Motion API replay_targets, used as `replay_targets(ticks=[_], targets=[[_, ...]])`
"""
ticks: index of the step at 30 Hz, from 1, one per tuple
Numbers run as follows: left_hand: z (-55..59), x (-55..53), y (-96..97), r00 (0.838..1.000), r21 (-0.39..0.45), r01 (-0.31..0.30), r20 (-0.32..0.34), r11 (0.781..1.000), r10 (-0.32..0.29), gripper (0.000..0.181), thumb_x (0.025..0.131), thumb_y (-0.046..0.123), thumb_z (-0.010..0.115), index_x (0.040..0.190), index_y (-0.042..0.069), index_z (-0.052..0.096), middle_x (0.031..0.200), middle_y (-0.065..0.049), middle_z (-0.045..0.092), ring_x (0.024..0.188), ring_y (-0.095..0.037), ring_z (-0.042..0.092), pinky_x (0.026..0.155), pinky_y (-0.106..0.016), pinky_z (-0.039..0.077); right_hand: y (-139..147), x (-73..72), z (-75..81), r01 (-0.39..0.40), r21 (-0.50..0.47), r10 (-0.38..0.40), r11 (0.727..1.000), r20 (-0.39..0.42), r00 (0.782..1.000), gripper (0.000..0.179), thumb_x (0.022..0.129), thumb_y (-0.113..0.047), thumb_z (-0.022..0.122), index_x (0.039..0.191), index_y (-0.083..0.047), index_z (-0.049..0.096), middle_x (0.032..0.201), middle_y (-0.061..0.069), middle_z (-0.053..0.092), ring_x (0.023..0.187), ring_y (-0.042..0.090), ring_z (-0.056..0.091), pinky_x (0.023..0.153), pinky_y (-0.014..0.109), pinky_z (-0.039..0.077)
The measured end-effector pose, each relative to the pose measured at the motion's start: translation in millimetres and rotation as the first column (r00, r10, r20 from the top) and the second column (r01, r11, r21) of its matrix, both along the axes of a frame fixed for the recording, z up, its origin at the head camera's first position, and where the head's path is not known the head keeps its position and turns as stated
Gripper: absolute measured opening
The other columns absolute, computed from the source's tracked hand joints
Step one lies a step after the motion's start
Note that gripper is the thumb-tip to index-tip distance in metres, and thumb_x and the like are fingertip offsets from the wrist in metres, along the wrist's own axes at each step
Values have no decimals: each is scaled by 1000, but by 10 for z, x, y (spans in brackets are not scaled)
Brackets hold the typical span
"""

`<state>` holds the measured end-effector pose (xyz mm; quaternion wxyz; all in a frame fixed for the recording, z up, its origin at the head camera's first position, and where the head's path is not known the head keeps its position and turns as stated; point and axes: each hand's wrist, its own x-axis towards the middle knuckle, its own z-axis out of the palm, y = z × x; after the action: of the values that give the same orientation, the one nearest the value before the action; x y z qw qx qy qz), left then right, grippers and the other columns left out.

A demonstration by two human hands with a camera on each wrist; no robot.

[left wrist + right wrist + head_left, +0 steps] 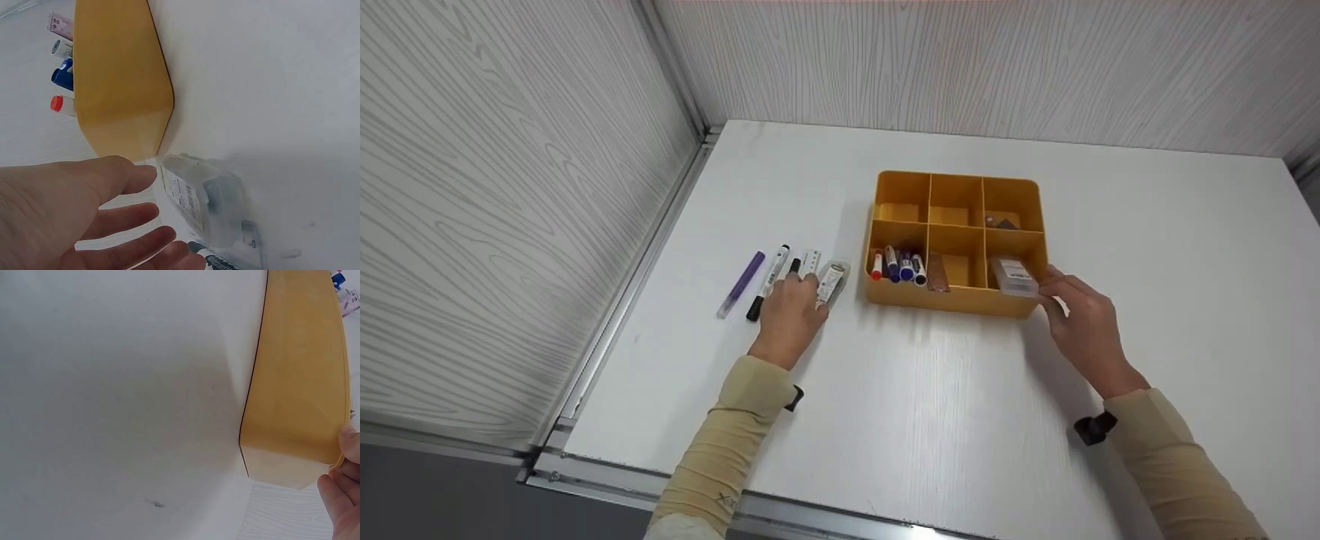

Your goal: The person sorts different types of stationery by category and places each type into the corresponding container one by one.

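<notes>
My left hand (789,315) reaches over a group of stationery on the white table, its fingers apart in the left wrist view. Just beyond its fingertips lies a clear plastic case (222,194) with a white label. Beside that are a small white ruler-like piece (810,261), a white marker (777,266), a black-capped marker (754,308) partly hidden by the hand, and a purple pen (742,283). My right hand (1084,322) pinches the front right corner of a yellow compartment organizer (298,382), thumb and fingers at its rim.
Several markers (906,268) lean in the organizer's front left compartment. A brownish translucent strip (937,272) stands in the front middle one, a clear box (1015,277) in the front right. Small dark items (1003,223) lie in the back right. Wood-grain panels (960,67) border the table.
</notes>
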<state>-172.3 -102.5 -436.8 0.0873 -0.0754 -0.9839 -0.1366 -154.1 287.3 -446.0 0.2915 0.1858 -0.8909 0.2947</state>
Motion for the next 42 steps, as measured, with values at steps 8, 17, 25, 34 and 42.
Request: replay_targets(ticks=[8,17,25,34,42], targets=[[-76,4,44,996,-7,-29,78,1000,29,31,85,14,76,106,-6,65,98,-23,68,90,-37,67,71,-49,57,8,2,-12,12,-4,-12,1000,27,1000,13,79,15,72,87,5,70,99,15,73,114,32,67,91,35,51],[-76,-17,68,986,-1,-42,159,999,41,39,87,15,75,116,-7,62,101,-21,68,93,-33,66,75,-46,57,5,7,-5,13,-6,-13,1000,28,1000,13,80,14,71,88,4,70,98,15,73,114,32,67,91,36,51],[-85,-41,66,979,22,-63,196,998,57,40,84,17,78,113,-8,64,98,-21,68,89,-31,67,75,-44,57,-7,6,-12,31,8,-31,999,32,999,13,80,14,72,87,5,68,96,17,72,113,35,67,91,35,52],[-111,-56,52,982,47,-63,178,997,54,38,82,15,79,108,-8,63,92,-20,70,84,-32,67,71,-45,56,-20,8,-16,43,18,-44,999,42,998,12,80,15,71,87,6,67,98,18,72,114,34,67,88,39,53],[-46,-85,29,979,137,-63,202,989,34,39,84,15,76,114,-6,60,98,-20,70,86,-30,68,75,-42,56,-13,5,-21,42,10,-43,999,40,998,13,80,16,70,88,6,67,99,17,72,115,34,66,88,40,53]])
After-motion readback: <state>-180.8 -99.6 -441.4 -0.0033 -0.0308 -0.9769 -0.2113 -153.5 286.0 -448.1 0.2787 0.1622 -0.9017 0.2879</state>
